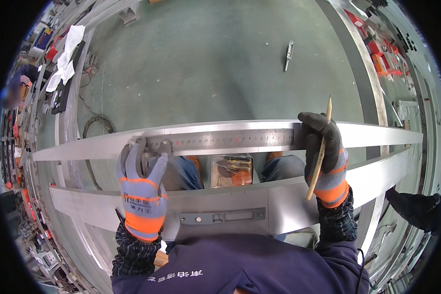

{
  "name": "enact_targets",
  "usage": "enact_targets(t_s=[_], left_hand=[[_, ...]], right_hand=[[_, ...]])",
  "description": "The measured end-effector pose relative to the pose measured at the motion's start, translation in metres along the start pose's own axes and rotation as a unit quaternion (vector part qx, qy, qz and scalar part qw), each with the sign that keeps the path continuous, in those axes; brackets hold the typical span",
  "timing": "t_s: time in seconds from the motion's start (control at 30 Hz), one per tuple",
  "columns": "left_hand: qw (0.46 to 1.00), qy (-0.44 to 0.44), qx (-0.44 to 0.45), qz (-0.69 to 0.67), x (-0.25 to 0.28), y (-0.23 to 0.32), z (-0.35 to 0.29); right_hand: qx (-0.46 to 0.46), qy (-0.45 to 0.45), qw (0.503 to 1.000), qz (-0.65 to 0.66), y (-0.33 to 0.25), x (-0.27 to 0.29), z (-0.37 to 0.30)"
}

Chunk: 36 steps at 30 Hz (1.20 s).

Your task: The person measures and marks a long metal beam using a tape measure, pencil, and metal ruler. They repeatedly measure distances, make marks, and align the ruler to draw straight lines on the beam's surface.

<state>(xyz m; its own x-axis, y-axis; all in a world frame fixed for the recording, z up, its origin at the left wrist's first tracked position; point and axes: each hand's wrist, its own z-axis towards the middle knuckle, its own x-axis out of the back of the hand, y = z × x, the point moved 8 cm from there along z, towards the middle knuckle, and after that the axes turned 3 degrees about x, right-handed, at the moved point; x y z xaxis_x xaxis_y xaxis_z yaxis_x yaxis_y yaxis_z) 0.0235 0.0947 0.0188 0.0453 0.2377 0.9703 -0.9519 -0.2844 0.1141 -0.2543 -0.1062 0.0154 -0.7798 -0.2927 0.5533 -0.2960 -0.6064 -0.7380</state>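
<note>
at left, pinning the steel ruler (225, 139) near one end with bent fingers of the gloved left hand (142, 183); in the middle, set flat along the silvery metal bar (83, 148), above a tray (253, 171); at right, grasping a slanted pencil (317, 166) in the gloved right hand (327, 152), with fingers curled over the ruler's other end.

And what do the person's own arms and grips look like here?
The left grip wears a light grey glove with orange bands and dark printing on its back. The right grip has a matching banded glove, dark-coated over the fingers. Both forearms show black, lighter-patterned cuffs below navy sleeves.
</note>
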Motion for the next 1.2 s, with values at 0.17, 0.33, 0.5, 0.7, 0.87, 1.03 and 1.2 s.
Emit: enact_targets(t_s=[0.17, 0.33, 0.5, 0.7, 0.87, 1.03, 1.2], left_hand=[[0.999, -0.037, 0.011, 0.012, 0.003, 0.000, 0.018], [0.999, -0.033, 0.000, -0.004, 0.005, 0.004, 0.026], [0.999, -0.042, -0.007, -0.004, 0.005, 0.002, 0.026], [0.999, -0.032, -0.019, -0.002, 0.006, 0.002, 0.029], [0.998, -0.048, -0.021, 0.036, 0.003, -0.001, 0.030], [0.998, -0.047, -0.025, 0.043, 0.006, 0.000, 0.029], [0.998, -0.054, -0.010, 0.021, 0.005, 0.001, 0.029]], right_hand=[[0.036, -0.039, 0.997, -0.047, -0.002, 0.000, 0.018], [0.069, -0.064, 0.991, -0.095, -0.003, -0.002, 0.024], [0.038, -0.077, 0.995, -0.057, 0.001, -0.001, 0.024], [-0.003, -0.012, 0.993, 0.116, -0.036, 0.006, 0.048], [0.045, -0.135, 0.970, 0.200, -0.082, -0.046, 0.083], [0.095, -0.238, 0.957, 0.135, -0.087, -0.116, 0.113], [0.016, -0.323, 0.941, 0.098, -0.077, -0.142, 0.114]])
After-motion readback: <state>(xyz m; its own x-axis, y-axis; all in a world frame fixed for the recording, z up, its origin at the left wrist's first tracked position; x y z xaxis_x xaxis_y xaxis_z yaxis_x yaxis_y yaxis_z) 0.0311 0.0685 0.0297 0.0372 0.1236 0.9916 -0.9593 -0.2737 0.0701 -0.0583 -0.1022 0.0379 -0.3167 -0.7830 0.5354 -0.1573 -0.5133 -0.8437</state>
